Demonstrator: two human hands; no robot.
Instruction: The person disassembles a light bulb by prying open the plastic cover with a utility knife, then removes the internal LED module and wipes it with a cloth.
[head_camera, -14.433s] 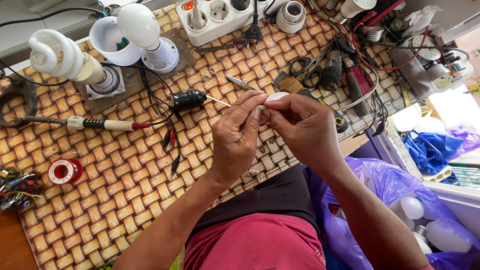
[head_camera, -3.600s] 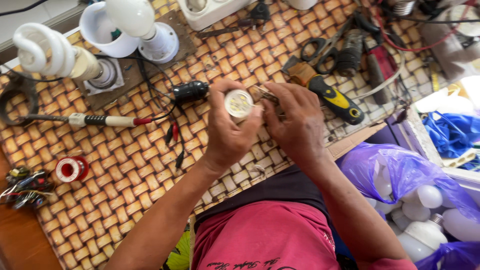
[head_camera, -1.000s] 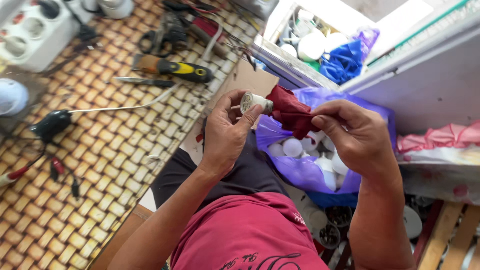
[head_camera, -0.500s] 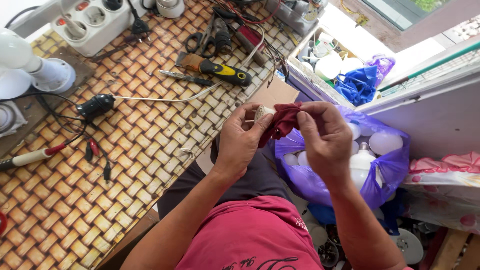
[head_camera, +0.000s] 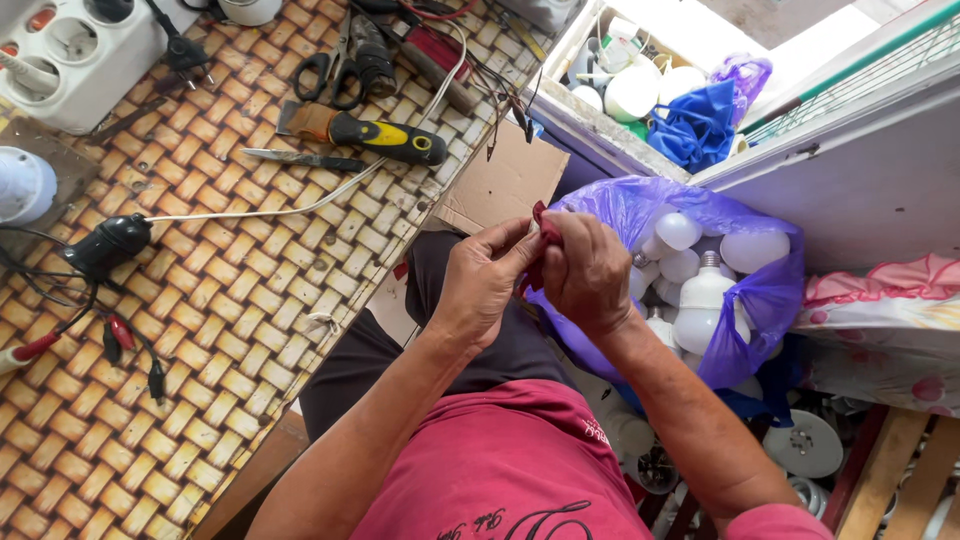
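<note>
Both hands closed together over the lap: left hand (head_camera: 487, 285) and right hand (head_camera: 585, 270) pinch a dark red cloth (head_camera: 538, 250), apparently wrapped round something hidden inside. Looks mid-wipe. Purple bag of bulbs (head_camera: 700, 270) sits just right; desk (head_camera: 250, 300) tools untouched.

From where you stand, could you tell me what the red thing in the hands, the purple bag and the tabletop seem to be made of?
Red piece: looks like soft cloth, matte, bunched and creased between the left hand and right hand.
Purple bag: thin plastic film, glossy and slightly see-through, with white bulbs showing inside.
Tabletop: a woven basket-weave pattern in tan and brown; possibly a cane mat or a printed sheet, hard to tell.
</note>
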